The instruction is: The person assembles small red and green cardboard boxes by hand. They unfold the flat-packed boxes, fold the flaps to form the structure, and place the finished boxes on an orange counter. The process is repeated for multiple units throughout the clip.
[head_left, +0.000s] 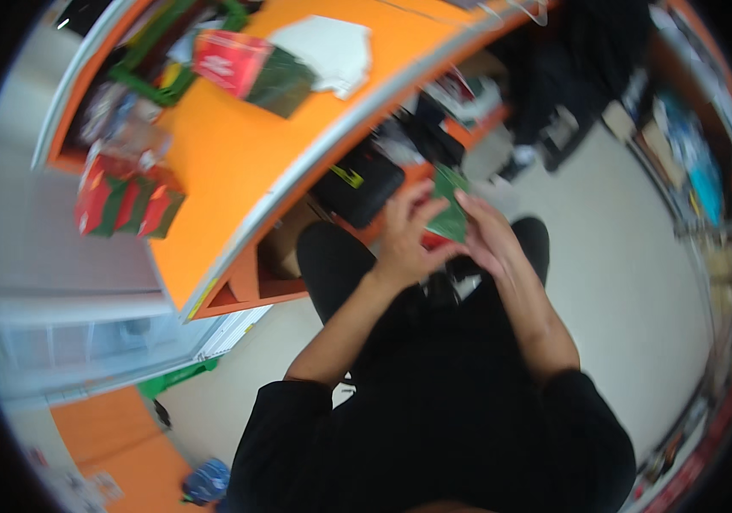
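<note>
Over my lap, my left hand [407, 238] and my right hand [489, 232] hold a green and red packet [449, 203] between them. The left fingers are curled over its left side, while the right hand grips the right edge. Its green face points up, and a bit of red shows near the bottom. A similar red and green packet [255, 73] lies on the orange table [242, 158], beside a white irregular flat piece [323, 51]. Several more red and green packets [129, 195] stand in a row at the table's left end. Motion blurs the details.
A green plastic frame [156, 64] and clear bags are at the table's far left. Beneath the tabletop, a black case [357, 184] sits on an orange shelf. Another person's dark-clothed legs [558, 77] are at the upper right. Cluttered shelving [682, 162] lines the right side.
</note>
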